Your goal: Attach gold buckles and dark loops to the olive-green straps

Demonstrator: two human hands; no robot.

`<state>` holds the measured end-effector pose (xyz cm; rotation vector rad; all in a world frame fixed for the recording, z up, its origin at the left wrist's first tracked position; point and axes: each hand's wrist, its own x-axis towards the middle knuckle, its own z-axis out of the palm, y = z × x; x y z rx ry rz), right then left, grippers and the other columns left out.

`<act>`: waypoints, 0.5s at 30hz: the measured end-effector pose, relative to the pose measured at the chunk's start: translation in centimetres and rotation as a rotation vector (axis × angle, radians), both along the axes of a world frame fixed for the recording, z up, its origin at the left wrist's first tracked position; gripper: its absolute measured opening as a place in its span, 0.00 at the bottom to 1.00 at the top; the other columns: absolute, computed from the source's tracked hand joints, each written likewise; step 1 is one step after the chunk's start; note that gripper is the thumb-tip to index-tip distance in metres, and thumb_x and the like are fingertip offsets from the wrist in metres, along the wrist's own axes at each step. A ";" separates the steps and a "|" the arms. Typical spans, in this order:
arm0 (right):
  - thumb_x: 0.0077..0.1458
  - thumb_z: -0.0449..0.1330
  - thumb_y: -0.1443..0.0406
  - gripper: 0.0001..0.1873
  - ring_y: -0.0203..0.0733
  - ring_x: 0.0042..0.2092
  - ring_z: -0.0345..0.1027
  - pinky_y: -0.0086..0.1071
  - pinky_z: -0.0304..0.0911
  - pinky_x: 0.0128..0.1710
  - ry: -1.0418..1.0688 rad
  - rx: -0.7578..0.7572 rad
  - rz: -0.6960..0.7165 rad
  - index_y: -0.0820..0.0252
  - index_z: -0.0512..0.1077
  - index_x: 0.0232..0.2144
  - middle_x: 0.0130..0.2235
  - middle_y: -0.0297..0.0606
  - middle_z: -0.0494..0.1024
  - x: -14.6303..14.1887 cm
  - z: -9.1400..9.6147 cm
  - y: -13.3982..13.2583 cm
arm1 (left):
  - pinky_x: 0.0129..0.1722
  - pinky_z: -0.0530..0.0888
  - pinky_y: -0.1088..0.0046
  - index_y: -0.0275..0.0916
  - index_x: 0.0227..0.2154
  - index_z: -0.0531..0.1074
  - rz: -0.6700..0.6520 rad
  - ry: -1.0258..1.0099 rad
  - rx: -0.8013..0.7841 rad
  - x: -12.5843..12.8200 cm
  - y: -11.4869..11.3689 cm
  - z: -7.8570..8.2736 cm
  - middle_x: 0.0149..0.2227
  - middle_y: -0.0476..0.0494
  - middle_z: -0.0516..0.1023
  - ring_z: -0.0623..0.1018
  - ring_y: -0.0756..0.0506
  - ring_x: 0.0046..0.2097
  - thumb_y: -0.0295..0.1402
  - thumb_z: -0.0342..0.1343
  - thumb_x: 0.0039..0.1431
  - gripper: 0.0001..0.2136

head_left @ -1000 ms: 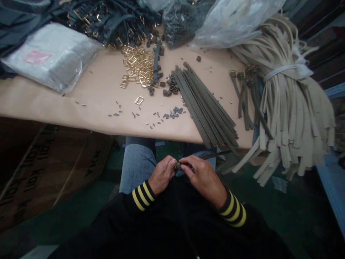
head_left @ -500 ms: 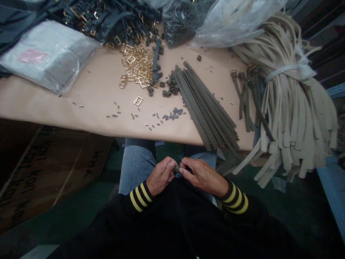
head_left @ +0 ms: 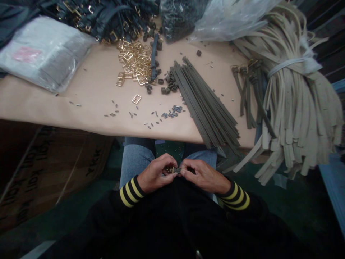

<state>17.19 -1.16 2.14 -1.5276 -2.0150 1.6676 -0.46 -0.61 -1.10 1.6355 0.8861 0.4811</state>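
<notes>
Over my lap, just in front of the table edge, both hands meet at a small dark strap end [head_left: 177, 170] with a gold buckle [head_left: 173, 169]. The thumb and fingers of my left hand [head_left: 155, 174] close around the buckle side. My right hand [head_left: 205, 175] pinches the strap just to the right. Most of the strap is hidden by the fingers. Above the hands on the table lie olive-brown straps [head_left: 205, 104] in a fanned bundle, with small dark strap loops [head_left: 169, 85] beside them. A pile of gold buckles [head_left: 137, 59] is farther back, and one loose buckle [head_left: 136, 99] lies nearer.
Small metal clips [head_left: 172, 112] are scattered along the table [head_left: 88, 108]. A plastic-wrapped packet [head_left: 45, 54] lies at left, dark buckled straps [head_left: 107, 18] behind. Tied beige straps [head_left: 293, 97] hang over the right edge. A cardboard box [head_left: 78, 158] stands below left.
My left hand has opened its grip slightly and shifted left, bringing the gold buckle into sight. My right hand keeps its pinch. The view has moved slightly.
</notes>
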 end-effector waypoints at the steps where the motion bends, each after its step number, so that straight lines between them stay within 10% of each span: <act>1: 0.49 0.49 0.68 0.06 0.31 0.23 0.52 0.24 0.47 0.23 -0.002 -0.002 0.003 0.63 0.63 0.22 0.20 0.28 0.59 -0.1 0.1 -0.1 | 0.24 0.65 0.80 0.36 0.28 0.64 -0.009 0.008 -0.020 -0.1 0.1 0.1 0.30 0.47 0.64 0.65 0.53 0.28 0.25 0.50 0.45 0.05; 15: 0.47 0.50 0.72 0.06 0.31 0.23 0.55 0.25 0.47 0.24 -0.120 0.178 0.027 0.62 0.60 0.20 0.19 0.29 0.60 -0.8 -0.7 -0.9 | 0.26 0.64 0.77 0.37 0.28 0.62 0.068 0.143 -0.180 1.0 -0.9 0.0 0.23 0.53 0.64 0.64 0.52 0.25 0.28 0.46 0.49 0.03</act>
